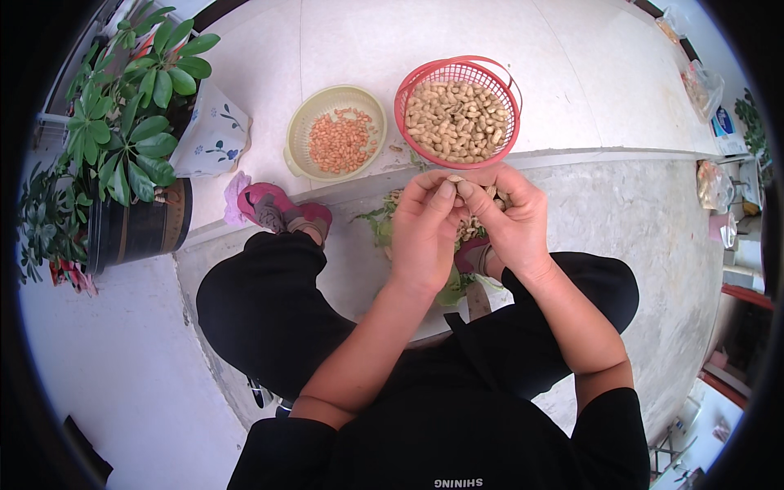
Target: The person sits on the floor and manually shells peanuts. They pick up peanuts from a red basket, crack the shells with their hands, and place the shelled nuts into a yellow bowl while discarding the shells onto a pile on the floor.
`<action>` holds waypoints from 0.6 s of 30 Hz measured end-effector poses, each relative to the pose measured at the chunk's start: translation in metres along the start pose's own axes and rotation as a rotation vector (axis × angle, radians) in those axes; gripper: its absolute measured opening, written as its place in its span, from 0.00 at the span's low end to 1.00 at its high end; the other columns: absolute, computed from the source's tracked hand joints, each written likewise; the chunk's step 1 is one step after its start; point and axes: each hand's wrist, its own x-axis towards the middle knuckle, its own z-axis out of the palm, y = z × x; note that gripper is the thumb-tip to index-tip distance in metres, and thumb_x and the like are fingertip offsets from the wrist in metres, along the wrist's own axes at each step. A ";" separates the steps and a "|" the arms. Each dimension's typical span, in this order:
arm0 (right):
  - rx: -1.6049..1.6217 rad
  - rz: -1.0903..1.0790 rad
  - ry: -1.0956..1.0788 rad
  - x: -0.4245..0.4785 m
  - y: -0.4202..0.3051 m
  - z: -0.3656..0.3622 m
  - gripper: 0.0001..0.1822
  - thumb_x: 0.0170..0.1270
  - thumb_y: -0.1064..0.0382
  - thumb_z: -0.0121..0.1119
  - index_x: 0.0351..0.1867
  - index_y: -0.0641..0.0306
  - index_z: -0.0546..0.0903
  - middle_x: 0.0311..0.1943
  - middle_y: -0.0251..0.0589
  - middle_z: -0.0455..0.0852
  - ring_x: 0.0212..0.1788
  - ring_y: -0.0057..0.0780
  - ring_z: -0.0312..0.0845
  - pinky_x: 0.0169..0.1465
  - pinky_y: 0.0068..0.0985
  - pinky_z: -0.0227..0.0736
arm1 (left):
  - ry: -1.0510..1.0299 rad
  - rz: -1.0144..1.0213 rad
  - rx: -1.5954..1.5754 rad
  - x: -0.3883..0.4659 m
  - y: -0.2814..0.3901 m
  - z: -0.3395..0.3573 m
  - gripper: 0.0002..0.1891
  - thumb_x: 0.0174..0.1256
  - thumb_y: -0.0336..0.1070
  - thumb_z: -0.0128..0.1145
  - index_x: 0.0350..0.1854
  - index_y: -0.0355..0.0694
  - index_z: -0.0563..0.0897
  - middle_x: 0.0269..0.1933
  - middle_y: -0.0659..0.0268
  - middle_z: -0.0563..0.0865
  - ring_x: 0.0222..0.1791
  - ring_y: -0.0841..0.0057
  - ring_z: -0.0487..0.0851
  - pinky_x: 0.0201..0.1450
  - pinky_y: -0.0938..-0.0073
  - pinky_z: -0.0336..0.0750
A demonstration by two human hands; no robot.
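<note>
Just in front of the red plastic basket (519, 116), my left hand (429, 214) and my right hand (505, 214) meet, thumbs side by side. Between their fingertips they pinch one unshelled peanut (455, 179). More peanuts in their shells (495, 195) lie in the curled fingers of my right hand. The basket holds many unshelled peanuts (456, 119). To its left stands a pale yellow-green colander (296, 131) with shelled reddish peanut kernels (340, 141) in it. Below my hands, partly hidden by them, are peanut shells (468, 229) and green leaves (452, 291).
A raised step edge (569, 156) runs below the basket. Potted plants stand at the left, one in a white flowered pot (211, 138), one in a black pot (144, 223). Plastic bags (713, 187) are at the far right. My shoes (275, 205) flank the leaves.
</note>
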 end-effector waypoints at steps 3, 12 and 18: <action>-0.284 -0.182 -0.034 0.001 -0.001 -0.006 0.04 0.56 0.71 0.62 0.34 0.62 0.83 0.27 0.37 0.81 0.26 0.27 0.79 0.32 0.21 0.73 | 0.067 -0.076 -0.002 0.001 0.002 0.001 0.10 0.67 0.27 0.50 0.49 0.35 0.76 0.43 0.66 0.80 0.43 0.80 0.78 0.49 0.76 0.72; -0.650 -0.297 -0.140 0.002 -0.010 -0.011 0.06 0.53 0.66 0.64 0.34 0.57 0.85 0.27 0.37 0.81 0.25 0.34 0.80 0.29 0.27 0.75 | 0.058 -0.230 0.051 0.005 0.007 -0.006 0.12 0.69 0.28 0.45 0.51 0.32 0.76 0.44 0.68 0.80 0.41 0.83 0.76 0.46 0.79 0.70; -0.180 0.070 -0.188 0.005 0.001 -0.017 0.08 0.61 0.62 0.61 0.37 0.62 0.84 0.26 0.37 0.83 0.22 0.22 0.76 0.24 0.19 0.69 | 0.146 -0.162 0.244 0.005 0.004 -0.008 0.09 0.69 0.30 0.49 0.46 0.36 0.80 0.37 0.72 0.80 0.34 0.88 0.73 0.39 0.84 0.68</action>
